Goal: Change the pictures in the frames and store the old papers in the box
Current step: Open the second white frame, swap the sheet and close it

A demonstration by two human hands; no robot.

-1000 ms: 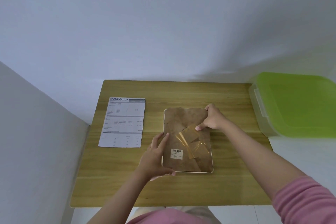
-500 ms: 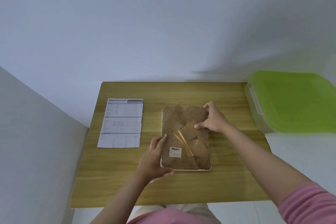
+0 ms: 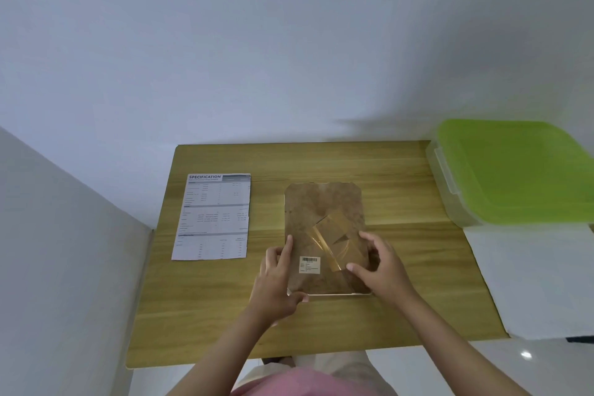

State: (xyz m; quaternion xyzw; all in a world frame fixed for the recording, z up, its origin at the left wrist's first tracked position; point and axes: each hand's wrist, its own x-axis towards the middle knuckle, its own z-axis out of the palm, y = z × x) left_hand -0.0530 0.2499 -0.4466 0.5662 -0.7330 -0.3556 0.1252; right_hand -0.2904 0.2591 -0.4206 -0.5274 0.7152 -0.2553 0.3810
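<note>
Head view shows a picture frame [image 3: 324,235] lying face down at the middle of the wooden table [image 3: 401,309], its brown backing board up, with a folded stand and a barcode label [image 3: 310,264] on it. The left hand [image 3: 276,283] grips the frame's 7 o'clock corner, thumb under the near edge and forefinger laid along the left side; the right hand [image 3: 379,267] rests at 4 o'clock, fingers loosely curled over the right edge and thumb on the board. A printed specification sheet [image 3: 213,217] lies flat at 9 o'clock from the frame, apart from it. The storage box [image 3: 450,202] with its green lid [image 3: 520,170] shut stands at 2 o'clock, beyond the table's edge. The frame looks light and stiff, but likely holds glazing in front, so it should be held by its rim, not the thin backing. The board probably flexes and lifts best from a corner or edge.
</note>
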